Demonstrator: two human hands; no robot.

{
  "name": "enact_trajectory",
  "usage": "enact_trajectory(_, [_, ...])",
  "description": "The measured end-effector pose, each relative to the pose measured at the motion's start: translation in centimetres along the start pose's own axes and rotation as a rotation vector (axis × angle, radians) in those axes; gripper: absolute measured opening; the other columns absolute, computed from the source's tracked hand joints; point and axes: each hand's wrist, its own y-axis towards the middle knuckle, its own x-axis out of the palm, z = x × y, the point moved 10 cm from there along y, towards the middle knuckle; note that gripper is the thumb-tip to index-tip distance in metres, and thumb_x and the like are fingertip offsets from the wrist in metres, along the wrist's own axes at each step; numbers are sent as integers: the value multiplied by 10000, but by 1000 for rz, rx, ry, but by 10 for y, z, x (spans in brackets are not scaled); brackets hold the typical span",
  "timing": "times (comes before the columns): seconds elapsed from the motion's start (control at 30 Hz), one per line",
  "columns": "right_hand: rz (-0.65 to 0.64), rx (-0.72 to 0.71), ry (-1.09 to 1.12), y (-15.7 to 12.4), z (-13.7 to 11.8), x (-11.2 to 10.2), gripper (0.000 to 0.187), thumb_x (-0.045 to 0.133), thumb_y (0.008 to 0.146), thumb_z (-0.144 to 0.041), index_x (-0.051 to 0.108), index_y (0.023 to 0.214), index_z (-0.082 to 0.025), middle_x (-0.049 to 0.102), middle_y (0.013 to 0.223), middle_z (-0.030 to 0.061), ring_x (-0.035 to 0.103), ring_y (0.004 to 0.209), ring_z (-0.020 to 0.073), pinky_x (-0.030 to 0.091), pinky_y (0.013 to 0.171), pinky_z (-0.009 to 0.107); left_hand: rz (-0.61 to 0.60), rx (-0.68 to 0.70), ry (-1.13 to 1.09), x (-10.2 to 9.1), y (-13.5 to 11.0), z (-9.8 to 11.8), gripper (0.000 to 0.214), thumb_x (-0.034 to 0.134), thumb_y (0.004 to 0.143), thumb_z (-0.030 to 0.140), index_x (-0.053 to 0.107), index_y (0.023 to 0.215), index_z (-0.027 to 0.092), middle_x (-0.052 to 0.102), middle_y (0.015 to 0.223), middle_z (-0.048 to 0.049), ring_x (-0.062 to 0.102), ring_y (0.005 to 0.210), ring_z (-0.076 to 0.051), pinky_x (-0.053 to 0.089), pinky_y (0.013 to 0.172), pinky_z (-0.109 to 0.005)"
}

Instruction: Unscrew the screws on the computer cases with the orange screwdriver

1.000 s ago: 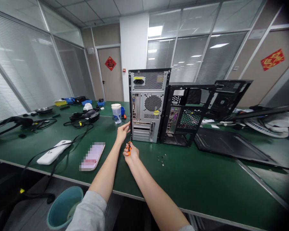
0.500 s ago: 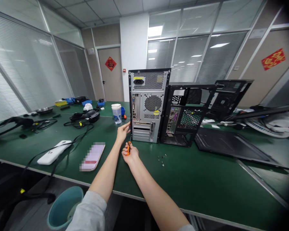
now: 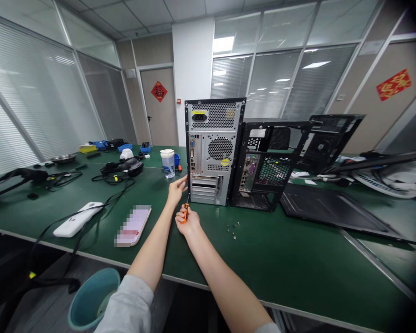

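Observation:
A computer case [image 3: 213, 152] stands upright on the green table, its grey back panel facing me. My left hand [image 3: 176, 190] rests at the lower left edge of that case, its fingers stretched out against the side; the fingertips are partly hidden. Just below it, my right hand [image 3: 188, 219] is closed around an orange and black screwdriver [image 3: 185, 213]. The screwdriver's tip is at the case's bottom left corner, too small to make out clearly. Several small screws [image 3: 233, 231] lie on the table to the right of my right hand.
A second, opened black case [image 3: 263, 173] stands to the right, with a black side panel [image 3: 336, 210] lying beyond it. On the left are a phone [image 3: 134, 225], a white power bank-like block [image 3: 78, 219], cables and a plastic cup [image 3: 168, 164]. A teal bin [image 3: 93, 300] stands below the table edge.
The screwdriver's handle has turned slightly in my right hand. Both hands and the case stay in the same place.

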Motion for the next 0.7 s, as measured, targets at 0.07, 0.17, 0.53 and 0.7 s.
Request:
enact_trajectory(0.07, [-14,4,13,1,0,1,342,244,954,-174,473,700,-160,339,518,-69,279,365,45,201,351,127,-1,0,2,0,0,0,543,730,692,424,655,1167,172,623,1240,-112,557,1176,-288,492,943,-454])
enact_trajectory(0.17, [-40,14,43,1,0,3,345,237,956,-160,454,687,-163,329,507,-69,281,365,43,212,351,120,-2,-4,2,0,0,-1,600,731,675,456,639,1187,155,622,1238,-123,562,1170,-287,488,947,-456])
enact_trajectory(0.53, [-99,14,180,-1,-4,10,357,225,968,-119,405,661,-159,310,493,-78,263,341,15,209,329,95,1,-10,2,-1,1,-4,625,740,656,469,640,1185,151,626,1232,-125,565,1166,-288,493,938,-447])
enact_trajectory(0.7, [-107,9,204,0,-4,11,346,231,962,-107,397,664,-163,313,493,-80,257,339,17,209,326,96,4,-14,2,-1,2,-6,597,736,669,448,643,1179,153,618,1243,-121,564,1169,-282,497,938,-442])
